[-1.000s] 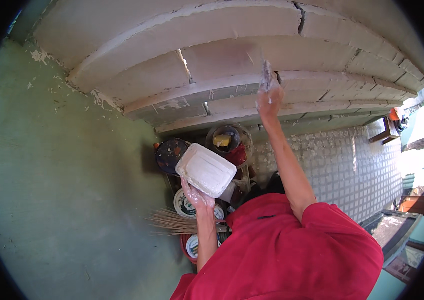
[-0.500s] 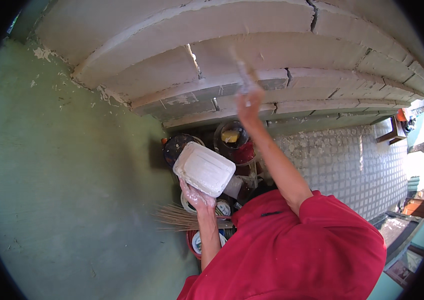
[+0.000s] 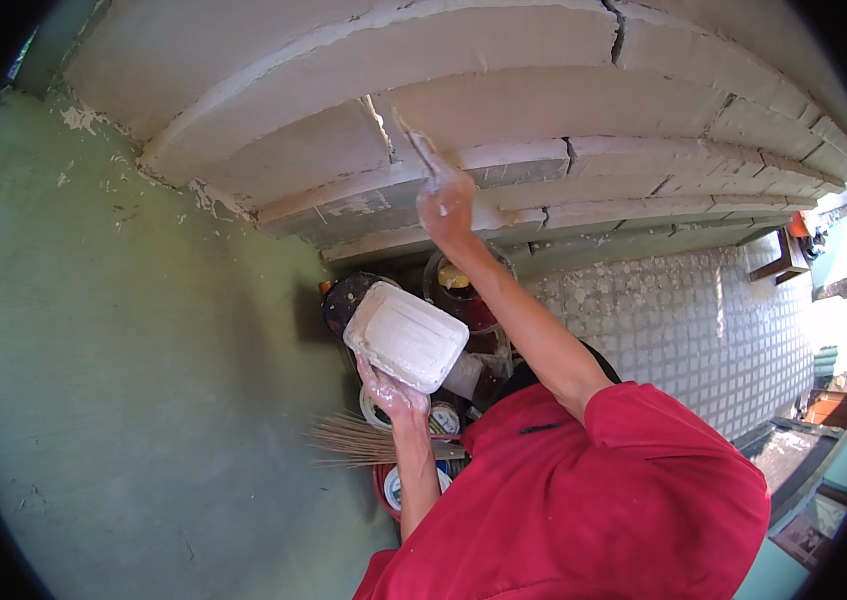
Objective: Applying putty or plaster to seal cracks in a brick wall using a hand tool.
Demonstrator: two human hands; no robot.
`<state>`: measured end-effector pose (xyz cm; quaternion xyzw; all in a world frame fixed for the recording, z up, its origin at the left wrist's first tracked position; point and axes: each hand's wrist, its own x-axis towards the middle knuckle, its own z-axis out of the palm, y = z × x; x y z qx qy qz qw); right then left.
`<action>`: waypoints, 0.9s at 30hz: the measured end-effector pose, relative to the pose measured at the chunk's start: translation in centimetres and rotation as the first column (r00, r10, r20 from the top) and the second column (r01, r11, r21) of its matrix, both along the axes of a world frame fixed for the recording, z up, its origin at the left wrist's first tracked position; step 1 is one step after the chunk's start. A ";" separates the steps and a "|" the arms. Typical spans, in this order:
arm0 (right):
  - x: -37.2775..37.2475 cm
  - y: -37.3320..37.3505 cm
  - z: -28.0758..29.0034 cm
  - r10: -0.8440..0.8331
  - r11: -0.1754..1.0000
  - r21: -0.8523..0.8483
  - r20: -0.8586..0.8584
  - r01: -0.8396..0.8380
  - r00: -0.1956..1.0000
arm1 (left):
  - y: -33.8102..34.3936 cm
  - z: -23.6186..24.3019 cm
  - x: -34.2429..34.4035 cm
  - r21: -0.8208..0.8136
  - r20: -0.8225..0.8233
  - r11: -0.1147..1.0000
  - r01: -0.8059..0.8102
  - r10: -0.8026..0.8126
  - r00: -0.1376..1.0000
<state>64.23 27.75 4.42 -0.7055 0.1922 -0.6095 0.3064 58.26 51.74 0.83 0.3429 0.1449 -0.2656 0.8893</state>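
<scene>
The grip of the left hand (image 3: 392, 392) clasps the lower edge of a white, rounded-rectangular container (image 3: 407, 337), probably light, stiff, slick where smeared; best cradled underneath. The right hand (image 3: 447, 208) pinches a narrow, white-smeared tool (image 3: 422, 147), likely rigid, best held by its lower end, beside the pale wall's (image 3: 554, 95) slit.

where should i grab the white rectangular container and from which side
Probably best along its near edge, coming from below, where the left hand holds it. The white container looks broad, shallow and rectangular, so a palm can likely support it there and leave the upper face uncovered.
</scene>
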 end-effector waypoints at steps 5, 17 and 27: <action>-3.8 -2.7 2.3 -0.134 0.952 0.258 -0.134 0.165 0.982 | 0.9 -0.7 -0.2 -0.031 -0.035 0.999 -0.009 0.008 0.999; 2.7 1.0 2.0 -0.087 0.995 -0.062 -0.141 0.079 0.986 | 0.8 -1.4 -0.2 -0.038 -0.006 0.999 -0.011 0.011 1.000; 0.0 -1.8 4.2 -0.246 0.931 0.194 -0.288 0.308 0.925 | 2.3 -2.2 -0.2 -0.091 -0.012 0.996 -0.021 0.020 1.000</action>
